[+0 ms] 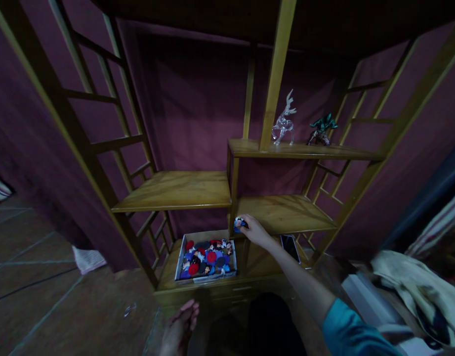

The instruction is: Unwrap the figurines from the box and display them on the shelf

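Right hand, head view: this hand [254,230] has its fingers closed on a small blue-and-white figurine [237,225], gripping from the right side, probably so the piece stays upright and its left side free.
Figurine: held in front of the divider post [234,180], by the near edge of the right middle shelf [286,212]; whether it touches the wood, I cannot tell.
Left hand: it [181,324] hangs low before the cabinet, fingers loosely bent and half open, with nothing seen in them; it seems kept out of the other arm's way.
Box: the shallow open box [207,280] rests on the bottom shelf [168,278], within easy reach, its low walls likely there to corral the many small pieces [211,257], mostly red, blue and dark.
Phone: a dark phone-like slab [290,248] lies right of the box, partly behind the forearm.
Upper shelf: a clear deer [284,126] and a green-topped figure [322,129] stand apart on the upper right shelf [305,152], presumably so each shows separately.
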`<state>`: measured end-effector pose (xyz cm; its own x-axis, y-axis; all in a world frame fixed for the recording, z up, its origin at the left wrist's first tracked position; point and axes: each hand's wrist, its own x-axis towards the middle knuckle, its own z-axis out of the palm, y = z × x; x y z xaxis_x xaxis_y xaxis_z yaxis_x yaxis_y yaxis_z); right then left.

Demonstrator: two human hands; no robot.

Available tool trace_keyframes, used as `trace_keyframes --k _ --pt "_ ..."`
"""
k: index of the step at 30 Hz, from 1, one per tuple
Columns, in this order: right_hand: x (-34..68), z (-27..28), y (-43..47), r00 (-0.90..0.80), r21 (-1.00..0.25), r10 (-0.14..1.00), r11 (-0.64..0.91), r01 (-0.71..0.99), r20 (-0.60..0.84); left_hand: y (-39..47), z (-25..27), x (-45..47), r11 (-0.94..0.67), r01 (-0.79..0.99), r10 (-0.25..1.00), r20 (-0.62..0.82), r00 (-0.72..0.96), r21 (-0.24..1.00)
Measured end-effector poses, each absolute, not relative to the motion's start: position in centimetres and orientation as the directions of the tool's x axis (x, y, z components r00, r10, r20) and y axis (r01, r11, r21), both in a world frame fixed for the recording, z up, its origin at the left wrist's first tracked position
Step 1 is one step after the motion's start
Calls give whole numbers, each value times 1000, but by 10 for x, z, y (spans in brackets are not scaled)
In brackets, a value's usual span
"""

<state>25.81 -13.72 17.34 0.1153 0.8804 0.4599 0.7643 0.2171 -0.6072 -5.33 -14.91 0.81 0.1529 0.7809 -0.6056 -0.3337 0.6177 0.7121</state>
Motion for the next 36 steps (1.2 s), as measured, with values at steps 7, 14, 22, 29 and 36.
trace_keyframes --k 7,14,22,29,36 --pt "259 170 -134 106 -640 886 239 730 451 -133 6 -51 615 -337 783 -601 159 713" --pt "261 163 -132 129 -663 881 238 710 455 -115 1 -50 630 -355 766 -629 133 691" --pt "261 159 -132 184 -682 890 172 710 417 -93 4 -40 536 -312 841 -528 116 785" --pt "257 161 -132 215 -686 880 157 710 424 -57 9 -21 331 -246 940 -296 169 911" --pt "262 157 -134 237 -697 896 106 709 377 -32 2 -7 367 -325 925 -305 228 871"
